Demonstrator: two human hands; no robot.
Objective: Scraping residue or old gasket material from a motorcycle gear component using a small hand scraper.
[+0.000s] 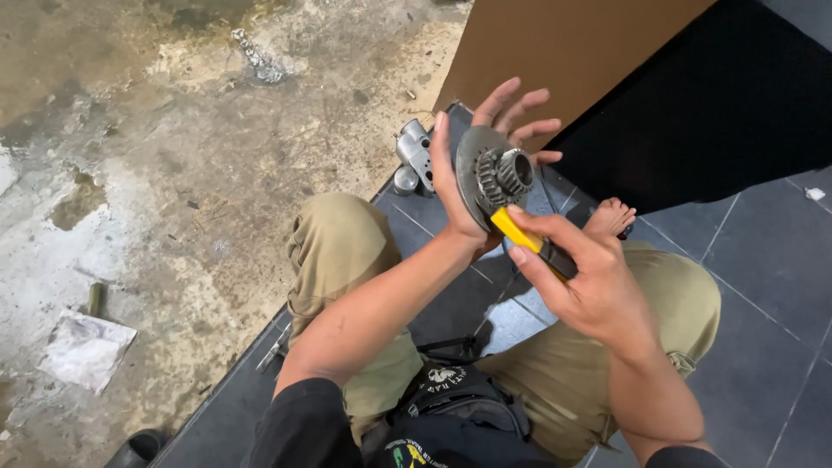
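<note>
While a crumpled rag (85, 348) is lying on the stained concrete at far left, the left hand (468, 182) is cupping a toothed metal disc (490, 173), fingers splayed, steadying it upright; the right hand (589, 277) is gripping a yellow-handled tool (530, 243) closed-fisted, tip touching the gear hub.

Grey metal disc with toothed hub (490, 173), showing dull steel at upper centre of the frame. Tool handle (529, 241), showing yellow and black at centre. Trousers (347, 251), appearing khaki-olive. Floor tiles (763, 251), showing dark grey with pale grout at right. Concrete (156, 173), looking mottled brown-grey at left. Board (555, 43), showing brown at top.
</note>
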